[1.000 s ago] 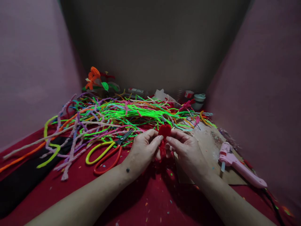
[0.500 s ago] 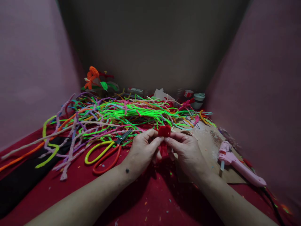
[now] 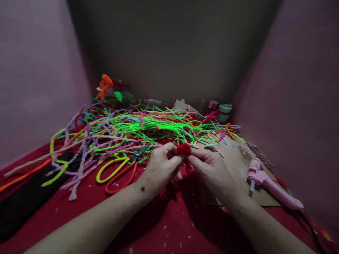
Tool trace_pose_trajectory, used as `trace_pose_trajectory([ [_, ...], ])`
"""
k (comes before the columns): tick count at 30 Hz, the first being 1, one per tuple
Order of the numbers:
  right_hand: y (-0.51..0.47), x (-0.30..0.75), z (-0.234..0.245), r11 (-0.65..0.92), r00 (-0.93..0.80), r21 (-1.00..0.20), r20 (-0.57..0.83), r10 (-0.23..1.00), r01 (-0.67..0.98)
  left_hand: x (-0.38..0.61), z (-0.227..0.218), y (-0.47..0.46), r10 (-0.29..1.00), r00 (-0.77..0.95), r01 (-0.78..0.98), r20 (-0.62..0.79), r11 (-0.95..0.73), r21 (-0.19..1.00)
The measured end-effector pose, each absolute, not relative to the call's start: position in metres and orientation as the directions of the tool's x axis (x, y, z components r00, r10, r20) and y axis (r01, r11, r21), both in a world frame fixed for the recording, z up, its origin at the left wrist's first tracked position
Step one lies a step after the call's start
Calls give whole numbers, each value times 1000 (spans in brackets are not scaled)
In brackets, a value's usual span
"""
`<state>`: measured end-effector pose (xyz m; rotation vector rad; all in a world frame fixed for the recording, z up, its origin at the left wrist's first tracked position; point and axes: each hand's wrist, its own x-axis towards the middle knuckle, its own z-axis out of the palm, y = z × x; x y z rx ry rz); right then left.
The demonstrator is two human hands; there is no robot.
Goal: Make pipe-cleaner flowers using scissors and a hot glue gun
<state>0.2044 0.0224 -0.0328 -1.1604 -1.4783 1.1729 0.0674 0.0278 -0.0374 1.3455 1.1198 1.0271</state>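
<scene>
Between my two hands is a red pipe-cleaner piece [image 3: 183,149], rolled or bent into a fuzzy loop, with more red hanging below it. My left hand [image 3: 164,164] pinches it from the left, thumb and index finger closed. From the right, my right hand [image 3: 207,163] grips the same piece with thumb and fingers. Part of the red piece is hidden behind my fingers. Scissors [image 3: 129,165] with one yellow and one red handle lie just left of my left hand, blades toward the pile of pipe cleaners [image 3: 156,123].
On the right, a pink glue gun [image 3: 270,183] lies on a cardboard sheet [image 3: 235,165]. A black cloth-like item [image 3: 34,197] is at the left on the red cloth [image 3: 159,225]. An orange flower [image 3: 104,86] and a pale lidded container [image 3: 224,112] stand at the back.
The top of the red piece has tilted and sits slightly lower and to the left between my fingers. Both hands keep their hold; the view has shifted slightly.
</scene>
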Motion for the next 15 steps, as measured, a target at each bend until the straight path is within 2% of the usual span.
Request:
trace_pose_trajectory([
  [4,24,205,-35,99,-237,-989,70,969,110,65,-36,28,982,187,87,24,-41,995],
  [11,23,202,-31,91,-179,-985,64,982,144,64,-31,31,982,184,34,50,-57,998],
  [15,24,203,-29,69,-236,-995,49,971,76,60,-28,32,973,134,34,188,-194,980],
])
